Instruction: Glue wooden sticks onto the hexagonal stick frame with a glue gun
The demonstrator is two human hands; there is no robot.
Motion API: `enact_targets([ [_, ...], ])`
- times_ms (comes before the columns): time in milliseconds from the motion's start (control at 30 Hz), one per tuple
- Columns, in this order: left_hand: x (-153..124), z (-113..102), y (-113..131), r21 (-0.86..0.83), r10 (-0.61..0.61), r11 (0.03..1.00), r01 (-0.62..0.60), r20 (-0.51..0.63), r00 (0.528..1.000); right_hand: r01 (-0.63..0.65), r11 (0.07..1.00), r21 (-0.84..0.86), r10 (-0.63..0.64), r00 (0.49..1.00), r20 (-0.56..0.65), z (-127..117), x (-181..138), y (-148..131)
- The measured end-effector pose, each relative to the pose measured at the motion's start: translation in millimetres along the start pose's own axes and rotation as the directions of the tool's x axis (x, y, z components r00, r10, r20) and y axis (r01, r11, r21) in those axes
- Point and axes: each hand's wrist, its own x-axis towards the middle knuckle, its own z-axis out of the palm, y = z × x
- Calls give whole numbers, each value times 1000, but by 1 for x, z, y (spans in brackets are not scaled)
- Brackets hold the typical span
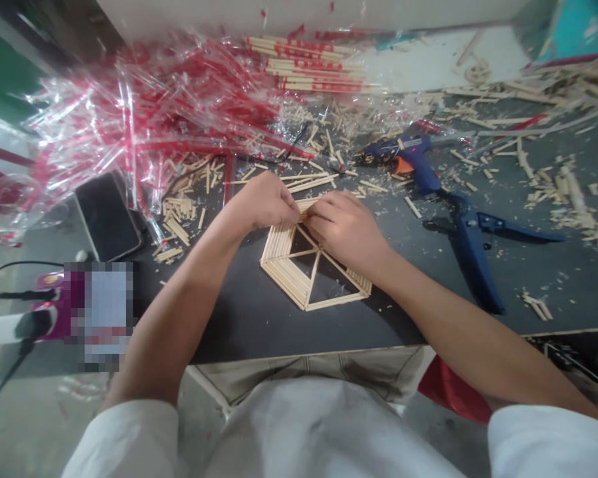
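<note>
My left hand (269, 202) bends over the far edge of a six-sided frame of stacked wooden sticks (287, 279), its thumb and fingers drawn together; I can't tell whether they clamp a stick, since my knuckles hide the tips. My right hand (346, 229) rests just beside it, fingers curled down onto the same far edge, and whether those close on anything is hidden too. The frame lies on the black tabletop (239, 332), below and between my two hands, its spokes meeting near my right fingers. Just beyond both hands lie loose sticks (311, 182). Right of my right hand are a blue glue gun (421, 162) with an orange trigger and, nearer me, blue-handled cutters (473, 255). Left of my left hand are short cut stick pieces (179, 209) and, farther out, a dark-screened smartphone (108, 216). Well past my left hand, clear-and-red plastic wrappers (179, 99) heap up.
</note>
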Motion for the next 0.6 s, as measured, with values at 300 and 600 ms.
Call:
enact_targets([
  [300, 6, -11, -13, -46, 86, 996, -80, 131, 988, 41, 993, -108, -51, 994, -99, -1, 0, -1],
  [600, -3, -8, -8, 185, 251, 949, -253, 35, 967, -122, 956, 267, 137, 990, -38, -12, -2, 12],
])
